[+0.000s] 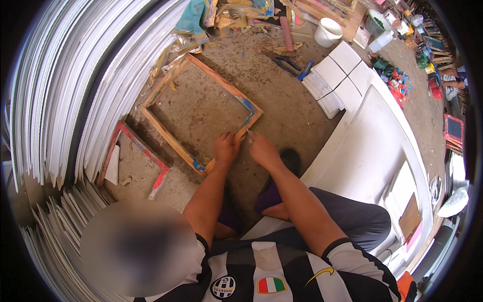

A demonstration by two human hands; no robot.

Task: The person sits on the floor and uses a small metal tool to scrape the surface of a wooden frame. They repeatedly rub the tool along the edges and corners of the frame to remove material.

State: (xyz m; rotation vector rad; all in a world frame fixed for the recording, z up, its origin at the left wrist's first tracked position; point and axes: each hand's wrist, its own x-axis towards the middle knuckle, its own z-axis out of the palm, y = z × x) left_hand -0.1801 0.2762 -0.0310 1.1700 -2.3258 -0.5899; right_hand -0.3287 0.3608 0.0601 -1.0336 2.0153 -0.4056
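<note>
A rectangular wooden frame point(216, 78), stained with blue and other paint, lies on the brown floor in front of me. My left hand point(227, 147) is closed on its near right side, the fingers wrapped over the wood. Just to the right, my right hand point(262, 149) is closed in a pinch close to the frame's right corner. A small pale tip shows at its fingers by the wood; most of what it holds is hidden, and I cannot tell its kind.
Tall stacks of white sheets point(55, 90) line the left, beside a red-painted frame point(160, 173). Dark pliers point(286, 65) and a blue-handled tool point(306, 70) lie ahead. White squares point(334, 75) rest on a large white panel point(352, 136) at right. A white bucket point(328, 33) stands beyond.
</note>
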